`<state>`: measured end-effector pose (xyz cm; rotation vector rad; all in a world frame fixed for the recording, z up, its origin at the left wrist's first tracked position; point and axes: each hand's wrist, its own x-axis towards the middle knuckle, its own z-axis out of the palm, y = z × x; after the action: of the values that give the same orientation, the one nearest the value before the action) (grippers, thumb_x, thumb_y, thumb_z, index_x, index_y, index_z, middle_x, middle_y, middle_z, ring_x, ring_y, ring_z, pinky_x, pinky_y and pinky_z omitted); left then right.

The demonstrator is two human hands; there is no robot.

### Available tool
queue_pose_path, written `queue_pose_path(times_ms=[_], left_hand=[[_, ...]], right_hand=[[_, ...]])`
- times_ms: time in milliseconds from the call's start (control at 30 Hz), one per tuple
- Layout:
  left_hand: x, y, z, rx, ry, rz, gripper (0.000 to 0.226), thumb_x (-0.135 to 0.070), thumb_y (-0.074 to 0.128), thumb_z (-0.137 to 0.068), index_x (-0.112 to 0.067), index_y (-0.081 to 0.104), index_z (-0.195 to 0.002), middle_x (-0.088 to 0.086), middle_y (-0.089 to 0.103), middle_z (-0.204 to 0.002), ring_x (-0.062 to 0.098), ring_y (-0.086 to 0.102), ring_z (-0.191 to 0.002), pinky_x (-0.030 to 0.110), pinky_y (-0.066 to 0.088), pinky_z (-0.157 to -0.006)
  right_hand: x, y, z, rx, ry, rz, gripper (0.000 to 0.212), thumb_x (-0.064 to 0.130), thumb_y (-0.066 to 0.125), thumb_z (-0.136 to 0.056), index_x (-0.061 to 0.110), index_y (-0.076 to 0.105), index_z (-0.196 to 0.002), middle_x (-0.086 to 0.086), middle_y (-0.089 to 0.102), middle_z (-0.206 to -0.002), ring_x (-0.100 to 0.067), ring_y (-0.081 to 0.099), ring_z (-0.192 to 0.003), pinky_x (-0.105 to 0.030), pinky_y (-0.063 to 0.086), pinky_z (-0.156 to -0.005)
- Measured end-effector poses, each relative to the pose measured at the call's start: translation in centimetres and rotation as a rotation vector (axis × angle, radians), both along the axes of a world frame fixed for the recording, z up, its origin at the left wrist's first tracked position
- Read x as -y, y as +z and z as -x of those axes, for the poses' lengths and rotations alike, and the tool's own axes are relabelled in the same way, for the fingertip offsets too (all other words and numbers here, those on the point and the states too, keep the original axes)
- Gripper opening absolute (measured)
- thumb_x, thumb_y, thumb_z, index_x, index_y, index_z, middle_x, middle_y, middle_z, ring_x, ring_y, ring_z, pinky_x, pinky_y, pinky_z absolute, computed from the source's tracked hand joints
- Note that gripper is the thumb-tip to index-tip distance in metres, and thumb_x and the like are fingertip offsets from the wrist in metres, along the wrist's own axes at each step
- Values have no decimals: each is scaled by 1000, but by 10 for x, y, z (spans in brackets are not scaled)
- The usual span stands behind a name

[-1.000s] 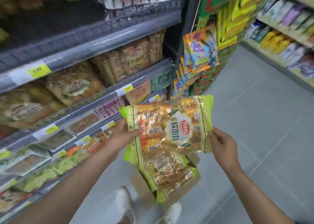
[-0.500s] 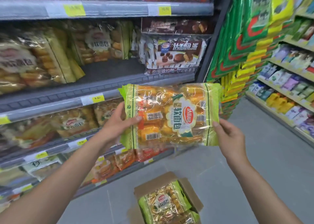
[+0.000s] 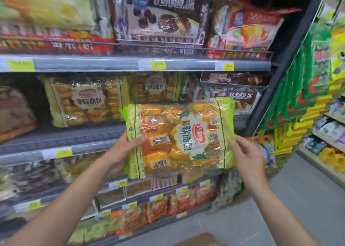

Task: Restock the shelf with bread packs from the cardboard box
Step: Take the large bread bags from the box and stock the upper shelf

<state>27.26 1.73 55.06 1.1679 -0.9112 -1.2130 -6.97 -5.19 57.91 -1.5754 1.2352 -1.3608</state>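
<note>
Gripping bread pack (image 3: 179,139) mid-frame at opposite end seals with left hand (image 3: 127,148), right hand (image 3: 244,152); likely light, squashy, slick, so hold by edges.

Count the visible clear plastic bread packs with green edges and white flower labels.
3. One bread pack is held by the left hand and right hand. Two stand on the grey metal shelf: the left pack and the middle pack. Others may hide behind.
</note>
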Motion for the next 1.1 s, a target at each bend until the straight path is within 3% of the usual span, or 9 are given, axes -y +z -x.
queue_pose_path(times_ms=[200,333,500,567,733,800,900,1033,1100], left_hand=[[-5,-42,-65,-168,142,-89,117,-63,94,-54,-33,36,-153,7,48,-154,30,44,-142,60,32,-116],[-13,-51,-86,-301,164,-143,90,-59,89,-65,-32,53,-143,8,51,-152,33,47,-140,62,38,-112],[-24,-47,-89,-372,141,-183,60,-47,83,-74,-20,69,-126,18,72,-122,40,71,-107,60,55,-93],[-25,-50,-98,-329,163,-236,76,-58,89,-61,-22,70,-126,17,70,-127,41,67,-114,62,49,-102],[-22,-41,-121,-82,122,-327,80,-77,81,-56,-38,71,-125,2,62,-141,31,57,-130,58,36,-115],[-26,-31,-124,45,83,-324,85,-85,72,-59,-43,63,-132,-12,50,-146,18,45,-137,51,26,-121],[-30,-19,-125,20,18,-325,76,-86,67,-64,-47,60,-128,-19,47,-144,12,41,-132,45,29,-116],[-28,-18,-134,-95,68,-288,98,-79,82,-44,-28,66,-126,-4,69,-122,18,69,-99,37,57,-82],[-31,-11,-137,-320,10,-341,68,-64,82,-61,-15,73,-107,7,76,-98,26,74,-81,39,60,-77]], right_hand=[[4,38,-67,-51,144,103,25,24,65,-96,20,71,-120,17,71,-109,9,64,-103,-14,50,-90],[12,49,-90,-26,243,51,22,20,60,-99,24,71,-118,30,71,-101,19,60,-100,1,43,-73],[21,34,-96,282,250,-138,32,4,46,-103,6,62,-130,-4,72,-120,-8,70,-96,-16,50,-60],[21,22,-96,60,205,-92,45,-5,50,-98,14,55,-138,-6,65,-126,0,67,-84,-14,51,-63],[32,16,-94,-681,237,450,96,38,71,-91,36,4,-159,10,4,-168,-11,10,-154,-27,14,-120],[59,27,-106,-897,173,605,99,-2,49,-87,42,-6,-157,8,8,-167,-26,33,-146,-35,24,-116],[62,38,-114,-1052,248,658,91,0,40,-88,54,6,-154,11,26,-163,-18,38,-145,-39,29,-120],[30,35,-106,-627,527,431,75,5,71,-83,55,50,-136,32,48,-143,-1,42,-138,-27,32,-115],[36,35,-115,-403,460,136,70,-7,71,-86,56,58,-116,34,66,-107,9,60,-109,-15,45,-94]])
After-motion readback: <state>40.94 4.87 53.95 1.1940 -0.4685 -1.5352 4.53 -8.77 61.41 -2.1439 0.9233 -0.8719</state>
